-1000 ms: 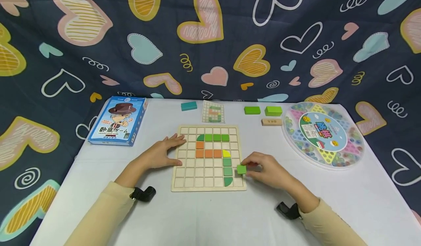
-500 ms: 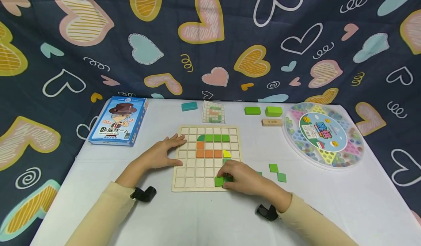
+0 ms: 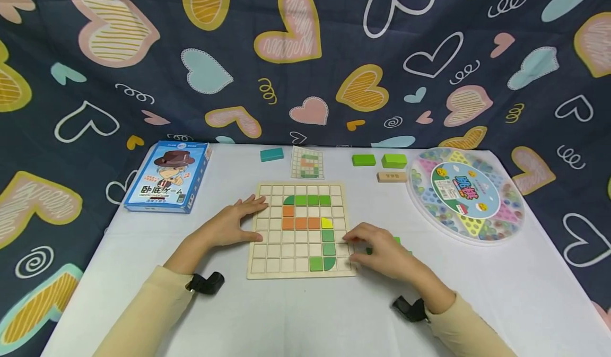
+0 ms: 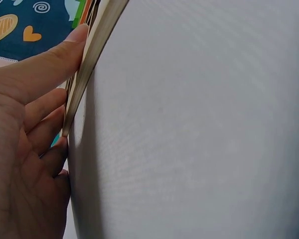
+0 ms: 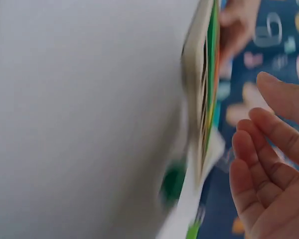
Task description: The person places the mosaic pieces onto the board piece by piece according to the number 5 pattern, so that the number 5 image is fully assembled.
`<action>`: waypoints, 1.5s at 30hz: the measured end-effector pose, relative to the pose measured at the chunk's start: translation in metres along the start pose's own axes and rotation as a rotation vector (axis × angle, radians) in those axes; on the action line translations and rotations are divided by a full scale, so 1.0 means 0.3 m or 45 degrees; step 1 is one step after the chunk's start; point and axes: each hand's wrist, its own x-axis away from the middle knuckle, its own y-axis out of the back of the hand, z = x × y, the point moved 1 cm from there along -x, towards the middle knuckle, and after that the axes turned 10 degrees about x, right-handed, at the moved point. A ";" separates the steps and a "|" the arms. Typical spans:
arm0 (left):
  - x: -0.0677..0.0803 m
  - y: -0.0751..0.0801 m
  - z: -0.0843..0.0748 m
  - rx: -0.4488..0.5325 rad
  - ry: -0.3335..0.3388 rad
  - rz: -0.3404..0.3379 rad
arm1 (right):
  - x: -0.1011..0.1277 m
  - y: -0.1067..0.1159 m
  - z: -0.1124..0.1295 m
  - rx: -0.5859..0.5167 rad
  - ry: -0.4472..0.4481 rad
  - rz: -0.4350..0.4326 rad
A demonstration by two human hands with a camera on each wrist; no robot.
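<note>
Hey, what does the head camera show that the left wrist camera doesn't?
Only the head view shows the coloured tiles in the board's grid, the right hand beside the board, the blue game box and the round marble game. Only the left wrist view shows the board's thin side edge up close. Both show the left hand resting against the wooden board on the white table.

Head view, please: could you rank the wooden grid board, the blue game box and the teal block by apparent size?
1. wooden grid board
2. blue game box
3. teal block, though it lies farther from the camera.
</note>
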 end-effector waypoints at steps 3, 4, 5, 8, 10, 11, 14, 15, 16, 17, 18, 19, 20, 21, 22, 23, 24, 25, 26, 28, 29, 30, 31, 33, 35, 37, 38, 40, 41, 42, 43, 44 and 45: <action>0.007 0.002 -0.001 -0.006 0.004 -0.005 | 0.058 0.040 -0.085 0.037 -0.137 -0.086; 0.009 0.002 0.000 -0.005 0.005 -0.007 | 0.076 0.052 -0.111 0.052 -0.185 -0.104; 0.011 0.002 0.000 -0.003 0.005 -0.007 | 0.093 0.062 -0.136 0.073 -0.228 -0.116; 0.017 0.003 0.003 0.000 0.007 -0.010 | 0.132 0.081 -0.196 0.125 -0.314 -0.119; 0.020 0.003 0.006 0.001 0.010 -0.013 | 0.144 0.084 -0.220 0.129 -0.328 -0.105; 0.021 0.002 0.008 0.000 0.011 -0.014 | 0.145 0.083 -0.227 0.131 -0.328 -0.101; 0.024 0.003 0.010 -0.001 0.011 -0.020 | 0.135 0.076 -0.230 0.135 -0.317 -0.090; 0.024 0.003 0.010 -0.003 0.011 -0.020 | 0.128 0.073 -0.226 0.140 -0.315 -0.089; 0.024 0.004 0.010 0.000 0.019 -0.021 | 0.122 0.069 -0.221 0.151 -0.311 -0.092; 0.023 0.004 0.009 -0.001 0.018 -0.021 | 0.115 0.067 -0.212 0.163 -0.309 -0.099; 0.022 0.005 0.007 0.002 0.023 -0.021 | 0.108 0.064 -0.202 0.179 -0.304 -0.108; 0.020 0.005 0.006 0.004 0.028 -0.018 | 0.102 0.062 -0.188 0.193 -0.296 -0.121; 0.017 0.005 0.004 0.003 0.028 -0.015 | 0.094 0.061 -0.171 0.201 -0.285 -0.136; 0.015 0.005 0.002 0.004 0.026 -0.011 | 0.086 0.059 -0.150 0.207 -0.264 -0.156; 0.011 0.005 0.000 0.008 0.023 -0.009 | 0.078 0.054 -0.127 0.211 -0.239 -0.173; 0.008 0.004 -0.002 0.007 0.016 -0.006 | 0.068 0.050 -0.099 0.205 -0.212 -0.180; 0.005 0.004 -0.003 0.006 0.014 -0.004 | 0.057 0.042 -0.071 0.191 -0.177 -0.178; 0.002 0.003 -0.003 0.005 0.006 -0.003 | 0.044 0.032 -0.040 0.164 -0.134 -0.168; -0.001 0.002 -0.003 0.006 0.000 -0.003 | 0.031 0.020 -0.009 0.142 -0.090 -0.149; -0.004 0.001 -0.002 0.003 -0.003 -0.004 | 0.001 -0.010 0.049 0.104 -0.006 -0.088; -0.004 0.000 -0.001 0.002 -0.004 -0.004 | -0.015 -0.026 0.077 0.087 0.029 -0.054; -0.005 0.000 0.001 0.002 -0.005 -0.004 | -0.030 -0.042 0.101 0.077 0.059 -0.023; -0.005 0.000 0.002 0.004 -0.006 -0.004 | -0.046 -0.058 0.123 0.078 0.083 0.005; -0.005 -0.002 0.004 0.006 -0.008 -0.003 | -0.078 -0.089 0.156 0.094 0.108 0.058; -0.005 -0.003 0.005 0.012 -0.009 -0.002 | -0.106 -0.114 0.177 0.123 0.121 0.099; -0.004 -0.003 0.006 0.015 -0.007 -0.002 | -0.130 -0.135 0.189 0.170 0.133 0.125; -0.004 -0.004 0.006 0.016 -0.006 -0.001 | -0.140 -0.143 0.192 0.191 0.142 0.137; -0.003 -0.003 0.005 0.017 -0.002 -0.001 | -0.155 -0.157 0.199 0.238 0.162 0.151; -0.002 -0.002 0.004 0.018 0.001 -0.002 | -0.161 -0.161 0.203 0.254 0.173 0.155; -0.001 -0.002 0.004 0.018 0.003 -0.002 | -0.165 -0.165 0.206 0.270 0.186 0.158; 0.000 -0.001 0.003 0.019 0.005 -0.003 | -0.168 -0.167 0.210 0.280 0.195 0.161; 0.002 0.000 0.003 0.018 0.007 -0.003 | -0.170 -0.169 0.214 0.284 0.204 0.163; 0.003 0.001 0.003 0.017 0.009 -0.005 | -0.172 -0.170 0.219 0.292 0.209 0.164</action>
